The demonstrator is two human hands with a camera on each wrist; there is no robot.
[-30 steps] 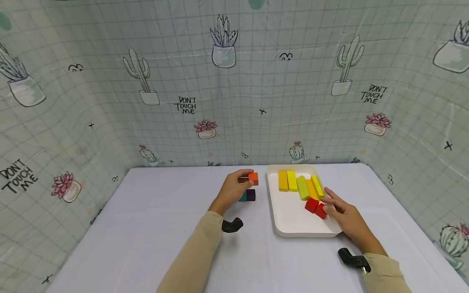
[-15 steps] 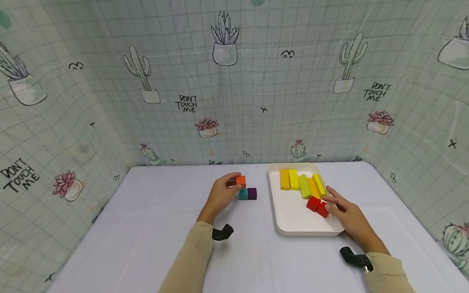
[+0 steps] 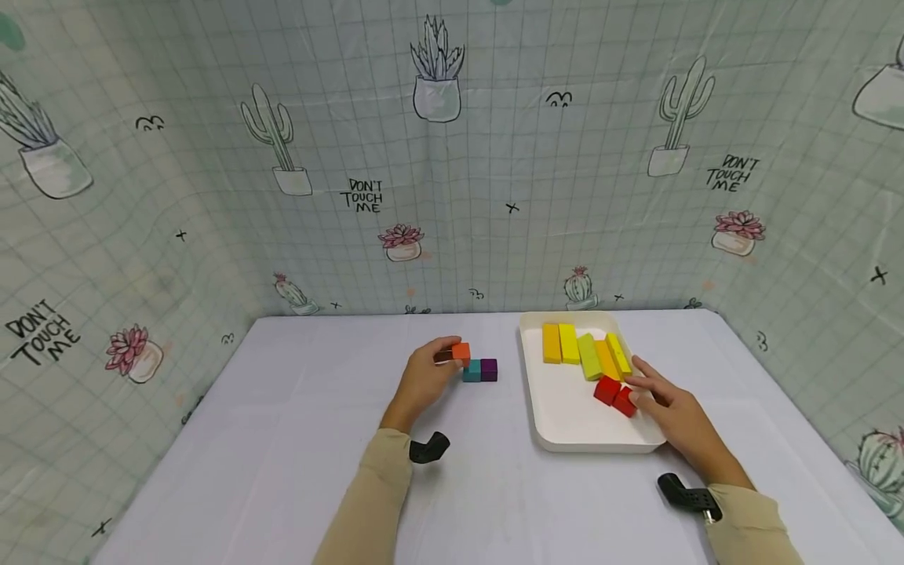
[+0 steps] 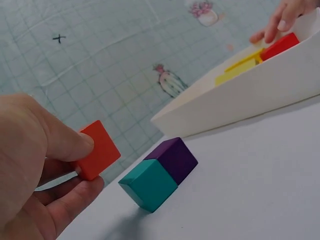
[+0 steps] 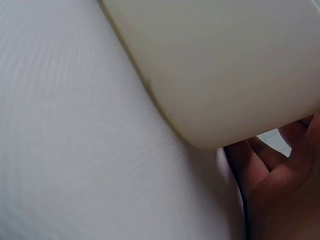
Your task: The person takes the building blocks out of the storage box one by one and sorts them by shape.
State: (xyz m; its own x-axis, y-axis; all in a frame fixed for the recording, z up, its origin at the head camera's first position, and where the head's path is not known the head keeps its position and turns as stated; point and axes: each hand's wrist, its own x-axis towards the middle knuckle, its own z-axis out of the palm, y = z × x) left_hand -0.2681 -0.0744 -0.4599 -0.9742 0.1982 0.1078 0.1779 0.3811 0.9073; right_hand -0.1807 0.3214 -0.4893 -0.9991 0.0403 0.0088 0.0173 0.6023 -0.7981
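My left hand [image 3: 422, 383] pinches an orange cube [image 4: 101, 151] between thumb and fingers. In the left wrist view the cube is held tilted, just left of a teal cube [image 4: 149, 185]. A purple cube [image 4: 175, 157] stands on the table against the teal one. At the right side of a white tray [image 3: 575, 428], my right hand [image 3: 674, 416] reaches over the rim with loosely bent fingers. Its thumb tip is right at the nearer red cube [image 3: 625, 402]; another red cube [image 3: 606, 390] lies beside that. The tray wall hides the right fingertips in the right wrist view.
Several yellow and lime blocks [image 3: 568, 344] lie along the far part of the tray. A white cloth [image 3: 282, 439] covers the table. Behind it hangs a grid-patterned curtain [image 3: 466, 157] printed with cacti.
My left hand has carried the orange cube leftward, from behind the purple cube to beside the teal one. My right hand has stayed by the red cubes.
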